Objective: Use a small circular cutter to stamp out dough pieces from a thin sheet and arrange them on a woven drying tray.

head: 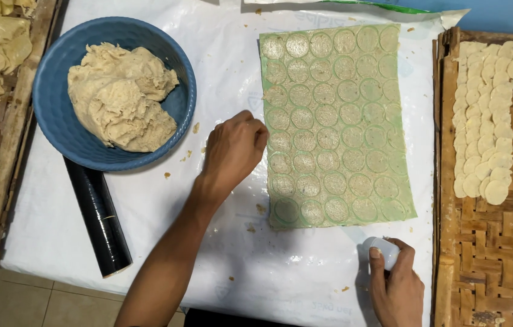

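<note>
Cutting rounds from a thin green dough sheet on white plastic

The left hand is resting clenched at the sheet's left edge; the right hand is gripping a small white round cutter just below it. The whole sheet is looking stamped with circles, still unlifted, while finished pale discs are lying on the woven bamboo tray

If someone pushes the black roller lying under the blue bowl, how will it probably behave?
The black roller is a smooth cylinder lying flat on the white sheet, so it would probably roll sideways easily. Its glossy surface looks somewhat slippery to grasp. It seems rigid, so it should stay straight when lifted. Its upper end sits against the blue bowl, which may block rolling in that direction.
</note>
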